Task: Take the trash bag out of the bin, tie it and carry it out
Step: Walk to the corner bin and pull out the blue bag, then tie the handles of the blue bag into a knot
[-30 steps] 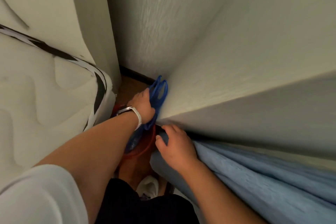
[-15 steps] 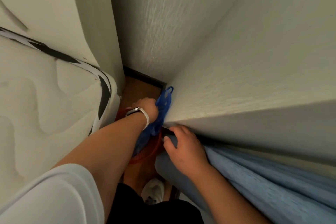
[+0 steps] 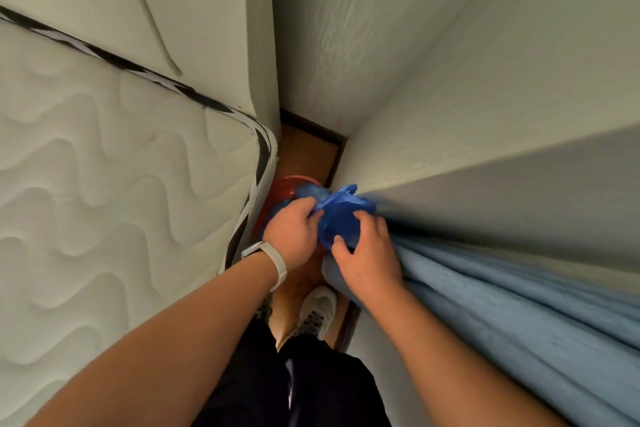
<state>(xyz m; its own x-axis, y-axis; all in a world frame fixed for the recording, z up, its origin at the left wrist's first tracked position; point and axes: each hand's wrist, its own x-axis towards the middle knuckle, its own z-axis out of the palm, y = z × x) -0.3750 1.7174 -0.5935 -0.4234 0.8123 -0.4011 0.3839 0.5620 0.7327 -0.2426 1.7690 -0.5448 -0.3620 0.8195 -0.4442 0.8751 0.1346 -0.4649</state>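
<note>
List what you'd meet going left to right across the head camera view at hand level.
mattress → left hand → blue trash bag → right hand → blue curtain

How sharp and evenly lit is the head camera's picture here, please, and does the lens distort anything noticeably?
Head view: dim, soft indoor light with no glare; the wide lens bows the wall edges and mattress border; the blue trash bag between the left hand and right hand is slightly motion-smeared; the red bin sits in shadow in the narrow gap, mostly hidden.
</note>
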